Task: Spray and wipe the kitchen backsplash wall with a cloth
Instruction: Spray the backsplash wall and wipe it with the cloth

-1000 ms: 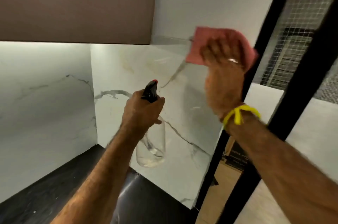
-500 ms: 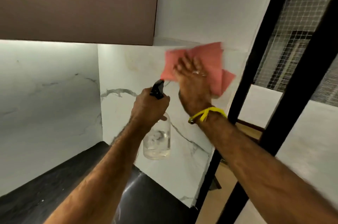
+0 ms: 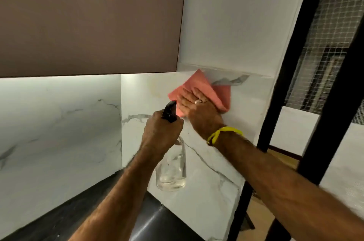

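Note:
The white marble backsplash wall [image 3: 208, 164] with grey veins fills the corner ahead. My right hand [image 3: 197, 108] lies flat with straight fingers on a pink cloth [image 3: 220, 95] and presses it against the upper part of the side wall panel, just under its top ledge. My left hand [image 3: 160, 136] grips the neck of a clear spray bottle [image 3: 171, 173] with a black trigger head [image 3: 169, 111], held in the air in front of the wall. A little liquid sits in the bottle's bottom.
A brown upper cabinet [image 3: 88, 20] hangs above, lit underneath. A dark countertop [image 3: 59, 215] runs below. A black metal frame [image 3: 275, 102] with wire mesh [image 3: 323, 43] stands to the right, with a wooden floor beyond.
My right hand has slid the pink cloth leftward across the top of the wall panel, toward the spray bottle. My left hand keeps holding the bottle in about the same place.

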